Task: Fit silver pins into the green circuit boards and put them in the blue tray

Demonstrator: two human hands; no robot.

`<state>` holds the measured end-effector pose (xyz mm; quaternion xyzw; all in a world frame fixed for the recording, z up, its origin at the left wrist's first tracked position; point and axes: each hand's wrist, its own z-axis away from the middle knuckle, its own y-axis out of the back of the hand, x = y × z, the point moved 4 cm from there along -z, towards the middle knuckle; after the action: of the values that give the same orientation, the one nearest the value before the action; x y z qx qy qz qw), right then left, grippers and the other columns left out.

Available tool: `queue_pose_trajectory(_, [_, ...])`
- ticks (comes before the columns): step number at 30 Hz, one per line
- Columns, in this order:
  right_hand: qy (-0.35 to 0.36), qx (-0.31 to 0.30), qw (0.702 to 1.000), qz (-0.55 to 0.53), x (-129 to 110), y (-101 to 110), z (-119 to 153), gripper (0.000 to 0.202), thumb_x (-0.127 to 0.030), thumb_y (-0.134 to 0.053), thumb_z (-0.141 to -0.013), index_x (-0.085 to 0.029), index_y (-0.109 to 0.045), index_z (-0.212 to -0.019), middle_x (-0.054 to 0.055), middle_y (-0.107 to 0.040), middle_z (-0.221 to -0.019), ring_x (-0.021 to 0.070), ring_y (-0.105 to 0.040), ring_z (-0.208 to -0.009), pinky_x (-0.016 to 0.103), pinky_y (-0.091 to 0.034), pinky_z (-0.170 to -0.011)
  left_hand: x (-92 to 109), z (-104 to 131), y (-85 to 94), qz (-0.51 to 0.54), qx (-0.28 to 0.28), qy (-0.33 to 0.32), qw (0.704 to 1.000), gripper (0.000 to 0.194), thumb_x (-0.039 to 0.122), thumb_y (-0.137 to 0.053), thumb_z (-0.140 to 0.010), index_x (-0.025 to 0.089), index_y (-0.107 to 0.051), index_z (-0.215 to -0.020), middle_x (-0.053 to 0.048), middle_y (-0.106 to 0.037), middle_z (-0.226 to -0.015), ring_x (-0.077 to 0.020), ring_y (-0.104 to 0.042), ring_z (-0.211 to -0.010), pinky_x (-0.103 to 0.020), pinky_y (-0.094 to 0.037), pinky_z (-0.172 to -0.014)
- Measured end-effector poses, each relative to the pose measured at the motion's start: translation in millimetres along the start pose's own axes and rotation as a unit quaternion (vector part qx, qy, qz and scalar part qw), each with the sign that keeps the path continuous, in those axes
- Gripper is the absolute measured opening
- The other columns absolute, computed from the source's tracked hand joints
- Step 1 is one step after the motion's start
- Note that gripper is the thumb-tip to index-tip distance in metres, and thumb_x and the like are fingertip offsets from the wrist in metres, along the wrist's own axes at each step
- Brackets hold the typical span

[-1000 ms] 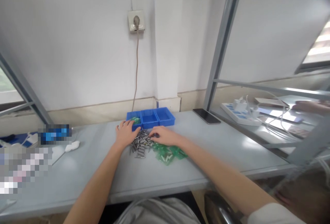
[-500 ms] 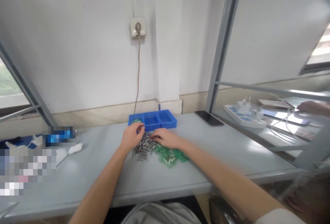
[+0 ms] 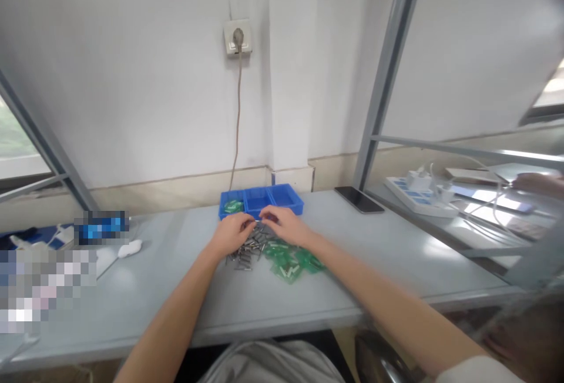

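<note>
My left hand (image 3: 232,234) is closed in a pinch over the pile of small metal pins (image 3: 249,249). Close beside it, my right hand (image 3: 284,224) has its fingertips pinched too. Something small and metallic shows between the two sets of fingertips, too small to name for certain. Green plastic packets (image 3: 288,262) with pale pieces inside lie just right of the pins. Behind the hands stands a blue tray (image 3: 288,196) with three compartments; green packets (image 3: 233,206) fill part of the left one.
A black phone (image 3: 359,200) lies right of the tray. Farther right are a white power strip (image 3: 416,198) with cables and another person's hand (image 3: 535,183). A white object (image 3: 130,248) sits at the left. Metal posts flank the table.
Both hands have drawn together in front of the tray, and the left no longer covers its left compartment. The view has shifted slightly.
</note>
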<state>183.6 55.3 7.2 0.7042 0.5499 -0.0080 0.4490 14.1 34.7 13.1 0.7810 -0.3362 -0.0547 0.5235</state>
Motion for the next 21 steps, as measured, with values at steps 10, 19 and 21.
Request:
queue_pose_trajectory(10, [-0.008, -0.003, 1.0, -0.027, 2.7, -2.2, -1.0, 0.02, -0.025, -0.055, -0.088, -0.019, -0.067, -0.103, 0.005, -0.069, -0.09, 0.0163, -0.059, -0.075, 0.028, -0.045, -0.071, 0.6, -0.6, -2.6, 0.032, 0.003, -0.011, 0.999, 0.03, 0.037, -0.044, -0.095, 0.02, -0.069, -0.091, -0.003, -0.07, -0.087, -0.0164, -0.061, -0.079, -0.025, -0.043, -0.072])
queue_pose_trajectory(19, [-0.121, 0.016, 0.99, -0.074, 10.5, -0.6, -1.6, 0.034, -0.045, -0.051, -0.089, -0.018, -0.063, -0.073, 0.001, -0.062, -0.067, 0.0149, -0.052, -0.064, 0.028, -0.039, -0.063, 3.8, -1.7, 5.9, 0.065, 0.059, -0.011, 0.996, 0.029, 0.035, -0.045, -0.095, 0.02, -0.07, -0.093, -0.005, -0.072, -0.09, -0.0176, -0.062, -0.08, -0.028, -0.045, -0.074])
queue_pose_trajectory(21, [-0.131, 0.021, 0.985, -0.111, 12.8, -1.9, -2.7, 0.033, -0.045, -0.052, -0.088, -0.018, -0.062, -0.073, 0.0, -0.062, -0.068, 0.0149, -0.052, -0.064, 0.028, -0.039, -0.063, 3.8, -2.1, 4.9, 0.056, 0.06, -0.007, 0.997, 0.028, 0.036, -0.046, -0.094, 0.02, -0.07, -0.093, -0.004, -0.071, -0.085, -0.0168, -0.061, -0.075, -0.027, -0.044, -0.07])
